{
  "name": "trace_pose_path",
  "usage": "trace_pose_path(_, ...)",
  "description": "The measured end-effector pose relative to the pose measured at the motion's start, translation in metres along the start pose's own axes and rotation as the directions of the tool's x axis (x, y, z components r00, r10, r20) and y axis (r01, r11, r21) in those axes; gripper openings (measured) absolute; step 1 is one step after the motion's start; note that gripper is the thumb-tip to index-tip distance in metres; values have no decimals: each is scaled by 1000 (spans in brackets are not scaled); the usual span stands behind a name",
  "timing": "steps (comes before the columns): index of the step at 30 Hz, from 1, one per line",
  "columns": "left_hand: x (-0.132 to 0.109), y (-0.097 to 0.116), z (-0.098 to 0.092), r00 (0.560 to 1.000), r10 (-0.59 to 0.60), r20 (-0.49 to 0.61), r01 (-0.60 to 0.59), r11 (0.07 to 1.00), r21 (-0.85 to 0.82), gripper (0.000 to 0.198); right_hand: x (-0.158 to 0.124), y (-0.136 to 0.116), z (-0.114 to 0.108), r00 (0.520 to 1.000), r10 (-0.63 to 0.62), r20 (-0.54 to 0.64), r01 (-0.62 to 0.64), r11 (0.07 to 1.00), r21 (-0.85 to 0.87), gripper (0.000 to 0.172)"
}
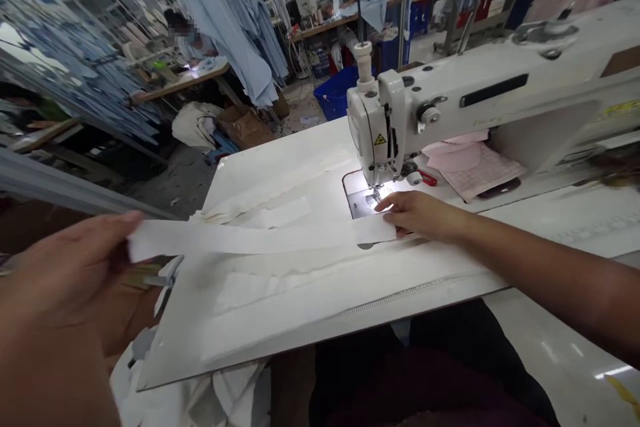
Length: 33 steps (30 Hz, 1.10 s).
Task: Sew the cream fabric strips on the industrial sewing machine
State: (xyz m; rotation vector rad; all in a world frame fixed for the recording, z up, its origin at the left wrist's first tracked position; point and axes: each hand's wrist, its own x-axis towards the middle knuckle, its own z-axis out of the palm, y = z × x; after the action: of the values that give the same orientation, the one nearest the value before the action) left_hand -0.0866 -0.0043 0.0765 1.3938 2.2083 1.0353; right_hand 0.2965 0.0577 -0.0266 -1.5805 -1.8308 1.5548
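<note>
A long white fabric strip (270,240) stretches across the table between my two hands. My left hand (75,260), at the left and beyond the table's edge, pinches one end of it between thumb and fingers. The other end is gripped by my right hand (413,213), just in front of the needle area of a white sewing machine (375,127). The machine's lamp lights the metal needle plate (357,200) beside my right fingertips. More white strips (250,213) lie flat on the table behind and in front of the held one.
Pink fabric pieces (470,160) and a small red-handled tool (427,178) lie under the machine arm. A printed ruler scale (400,295) runs near the table's front edge. Beyond stand a blue bin (337,90) and hanging light-blue garments (230,20). Other people sit at machines farther back.
</note>
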Motion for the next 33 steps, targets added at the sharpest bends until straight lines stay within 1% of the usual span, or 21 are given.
trace_pose_path(1, -4, 12, 17, 998, -66, -17, 65, 996, -58, 28, 4, 2, 2, 1000, -1, -4, 1, 1000, 19, 29)
trace_pose_path(2, -9, 24, 35, 991, -80, 104, 87, 994, -69, 26, 6, 3, 3, 1000, 0, -4, 0, 1000, 31, 30)
trace_pose_path(3, -14, 36, 55, 972, -39, 233, 57, 996, -73, 27, 7, 5, 4, 1000, 4, -5, -4, 999, 36, 31)
trace_pose_path(4, -20, 47, 75, 930, 0, 368, 21, 998, -54, 29, 6, 5, 3, 1000, 7, -3, -7, 999, 35, 32)
trace_pose_path(5, -25, 57, 95, 875, 13, 485, -3, 1000, -21, 31, 5, 5, 3, 1000, 7, -4, -7, 999, 32, 33)
trace_pose_path(7, -33, 72, 132, 764, -9, 646, -3, 1000, 17, 33, 2, 4, 2, 1000, -2, -8, 2, 999, 33, 33)
trace_pose_path(9, -38, 80, 164, 688, -7, 726, -17, 1000, 26, 33, 0, 2, 2, 1000, -18, -15, 19, 999, 45, 31)
trace_pose_path(10, -39, 82, 178, 662, 0, 750, -24, 999, 21, 33, 0, 1, 2, 1000, -23, -16, 23, 999, 47, 31)
trace_pose_path(13, -41, 86, 205, 612, 29, 790, -36, 999, -8, 32, 0, 2, 3, 998, -64, -9, 65, 996, 58, 37)
trace_pose_path(15, -42, 88, 213, 567, 38, 823, -17, 999, -34, 31, 1, 6, 5, 993, -122, -5, 121, 989, 86, 45)
trace_pose_path(17, -42, 90, 215, 511, 42, 859, 8, 999, -54, 30, 2, 9, 7, 987, -160, -16, 160, 984, 76, 53)
trace_pose_path(18, -42, 90, 215, 495, 48, 868, 9, 998, -60, 30, 3, 11, 9, 985, -167, -31, 168, 985, 44, 55)
trace_pose_path(19, -40, 90, 213, 498, 56, 865, -10, 998, -58, 30, 4, 12, 10, 984, -171, -49, 172, 985, 3, 55)
trace_pose_path(22, -34, 86, 210, 588, 141, 797, -189, 981, -34, 28, 4, 13, 12, 977, -189, -96, 181, 980, -80, 47)
trace_pose_path(23, -32, 84, 209, 605, 195, 772, -270, 962, -31, 28, 4, 13, 12, 975, -198, -105, 189, 978, -85, 44)
trace_pose_path(24, -30, 82, 209, 597, 255, 760, -348, 936, -41, 29, 4, 13, 12, 972, -209, -109, 200, 976, -82, 43)
trace_pose_path(26, -27, 79, 210, 528, 360, 769, -462, 882, -96, 32, 4, 12, 11, 967, -232, -110, 225, 972, -70, 43)
trace_pose_path(28, -27, 77, 210, 446, 410, 796, -512, 846, -149, 28, 3, 13, 11, 960, -257, -109, 252, 966, -57, 43)
trace_pose_path(29, -28, 77, 211, 422, 417, 805, -518, 840, -164, 25, 3, 13, 11, 959, -263, -108, 259, 965, -51, 43)
trace_pose_path(31, -29, 78, 210, 407, 405, 818, -503, 847, -169, 22, 3, 13, 11, 960, -261, -99, 259, 965, -29, 45)
trace_pose_path(33, -31, 79, 209, 420, 349, 837, -457, 879, -137, 23, 2, 13, 11, 966, -243, -83, 244, 970, 4, 47)
